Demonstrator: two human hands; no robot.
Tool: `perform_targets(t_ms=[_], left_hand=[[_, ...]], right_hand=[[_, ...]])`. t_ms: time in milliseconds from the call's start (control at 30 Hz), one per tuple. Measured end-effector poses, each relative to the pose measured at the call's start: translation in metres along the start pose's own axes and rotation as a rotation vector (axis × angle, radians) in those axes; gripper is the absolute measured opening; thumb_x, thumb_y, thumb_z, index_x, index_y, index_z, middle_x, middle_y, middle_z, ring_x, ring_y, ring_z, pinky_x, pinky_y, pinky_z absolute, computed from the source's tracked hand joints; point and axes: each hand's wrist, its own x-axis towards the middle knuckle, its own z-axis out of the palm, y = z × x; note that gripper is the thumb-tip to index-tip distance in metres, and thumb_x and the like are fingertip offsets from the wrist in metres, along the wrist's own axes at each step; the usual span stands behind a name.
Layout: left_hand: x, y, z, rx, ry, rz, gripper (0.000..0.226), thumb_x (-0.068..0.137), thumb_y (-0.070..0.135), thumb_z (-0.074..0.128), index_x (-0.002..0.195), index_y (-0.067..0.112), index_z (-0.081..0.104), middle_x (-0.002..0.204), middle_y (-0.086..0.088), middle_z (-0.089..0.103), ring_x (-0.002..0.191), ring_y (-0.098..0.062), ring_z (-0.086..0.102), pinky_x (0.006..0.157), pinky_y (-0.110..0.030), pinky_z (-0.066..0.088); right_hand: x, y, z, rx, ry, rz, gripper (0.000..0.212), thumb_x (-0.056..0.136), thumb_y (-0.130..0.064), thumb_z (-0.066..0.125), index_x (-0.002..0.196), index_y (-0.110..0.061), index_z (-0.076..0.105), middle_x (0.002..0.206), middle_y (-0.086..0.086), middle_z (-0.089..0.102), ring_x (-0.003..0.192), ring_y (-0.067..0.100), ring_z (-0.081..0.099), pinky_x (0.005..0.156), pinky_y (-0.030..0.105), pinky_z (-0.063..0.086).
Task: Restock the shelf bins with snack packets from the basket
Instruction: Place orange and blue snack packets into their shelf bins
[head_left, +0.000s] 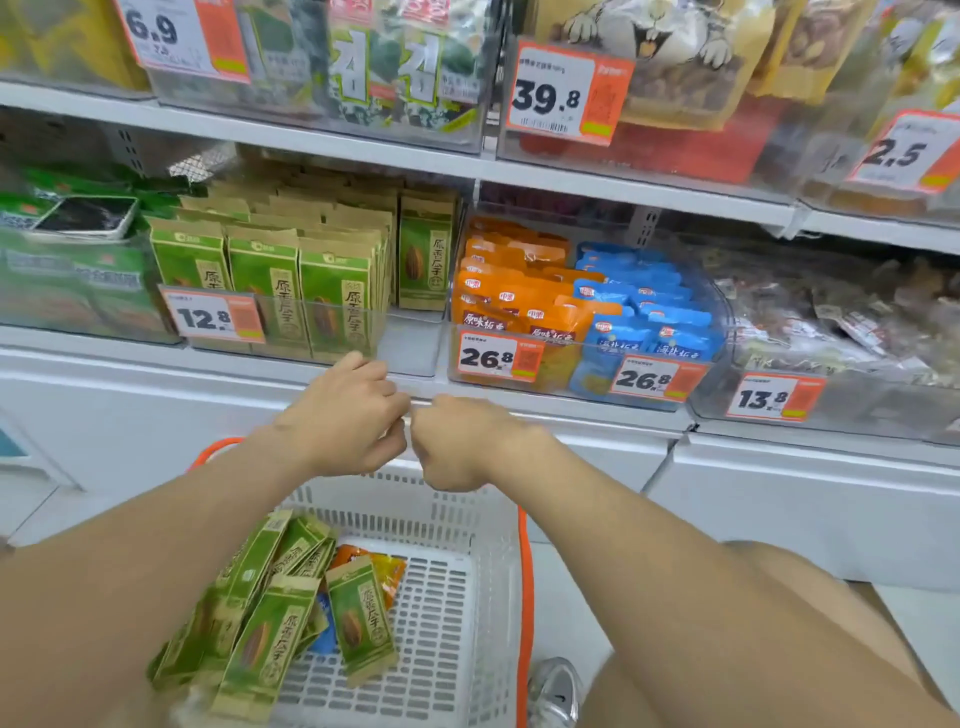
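A white basket (457, 525) with orange handles sits below the shelf. It holds several green snack packets (358, 618), plus an orange packet (384, 566) and a blue one partly hidden underneath. Above it, a clear shelf bin (410, 358) holds rows of the same green packets (270, 291), with a bare gap at its front right. My left hand (348, 415) and my right hand (457, 441) hover over the basket's far rim, in front of the shelf edge. Both have curled fingers, the knuckles almost touching. I see nothing held in either.
To the right, a bin holds orange packets (509, 301) and blue packets (649, 317). A phone (88, 215) lies on green packs in the left bin. Price tags hang on the bin fronts. A shelf (623, 187) runs above. A shoe (556, 691) stands beside the basket.
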Motion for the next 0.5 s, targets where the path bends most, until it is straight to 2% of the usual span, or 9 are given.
perform_targets(t_ms=[100, 233, 300, 367, 433, 500], left_hand=[[-0.039, 0.016, 0.034, -0.084, -0.241, -0.11, 0.022, 0.084, 0.036, 0.056, 0.066, 0.023, 0.055, 0.062, 0.002, 0.059, 0.071, -0.027, 0.055, 0.07, -0.04, 0.035], [-0.074, 0.035, 0.076, -0.159, -0.721, -0.214, 0.027, 0.093, 0.039, 0.046, 0.101, 0.023, 0.067, 0.099, -0.003, 0.069, 0.095, -0.027, 0.06, 0.084, -0.04, 0.044], [-0.089, 0.039, 0.1, -0.236, -0.913, -0.26, 0.023, 0.097, 0.033, 0.048, 0.112, 0.023, 0.064, 0.111, -0.004, 0.068, 0.096, -0.026, 0.059, 0.085, -0.04, 0.048], [-0.101, 0.04, 0.123, -0.31, -1.007, -0.299, 0.027, 0.098, 0.024, 0.049, 0.122, 0.023, 0.062, 0.118, -0.004, 0.067, 0.097, -0.024, 0.062, 0.085, -0.041, 0.056], [-0.11, 0.039, 0.138, -0.354, -1.059, -0.32, 0.039, 0.1, 0.021, 0.048, 0.138, 0.023, 0.057, 0.13, -0.006, 0.064, 0.106, -0.026, 0.064, 0.084, -0.039, 0.057], [-0.113, 0.036, 0.15, -0.381, -1.075, -0.332, 0.045, 0.102, 0.022, 0.049, 0.147, 0.023, 0.05, 0.14, -0.007, 0.06, 0.116, -0.028, 0.063, 0.088, -0.039, 0.057]], right_hand=[[0.011, -0.023, 0.038, -0.042, -0.14, -0.051, 0.026, 0.095, -0.012, 0.055, 0.073, -0.021, 0.043, 0.082, 0.001, 0.048, 0.067, 0.02, 0.051, 0.053, 0.03, 0.034], [0.028, -0.036, 0.082, -0.044, -0.22, -0.051, 0.022, 0.094, -0.008, 0.054, 0.075, -0.017, 0.047, 0.076, -0.001, 0.046, 0.066, 0.019, 0.049, 0.065, 0.035, 0.042], [0.039, -0.034, 0.107, 0.034, -0.221, 0.012, 0.021, 0.093, -0.005, 0.054, 0.077, -0.017, 0.046, 0.075, 0.0, 0.046, 0.068, 0.022, 0.051, 0.066, 0.036, 0.045], [0.049, -0.028, 0.137, 0.151, -0.247, 0.103, 0.03, 0.094, -0.005, 0.054, 0.07, -0.016, 0.042, 0.072, 0.003, 0.045, 0.064, 0.022, 0.048, 0.066, 0.036, 0.044], [0.057, -0.025, 0.17, 0.245, -0.316, 0.183, 0.033, 0.096, -0.004, 0.052, 0.067, -0.015, 0.041, 0.071, 0.005, 0.046, 0.063, 0.022, 0.046, 0.068, 0.036, 0.044], [0.064, -0.025, 0.201, 0.273, -0.394, 0.227, 0.021, 0.097, -0.001, 0.049, 0.079, -0.01, 0.051, 0.087, 0.008, 0.058, 0.079, 0.028, 0.057, 0.073, 0.037, 0.048]])
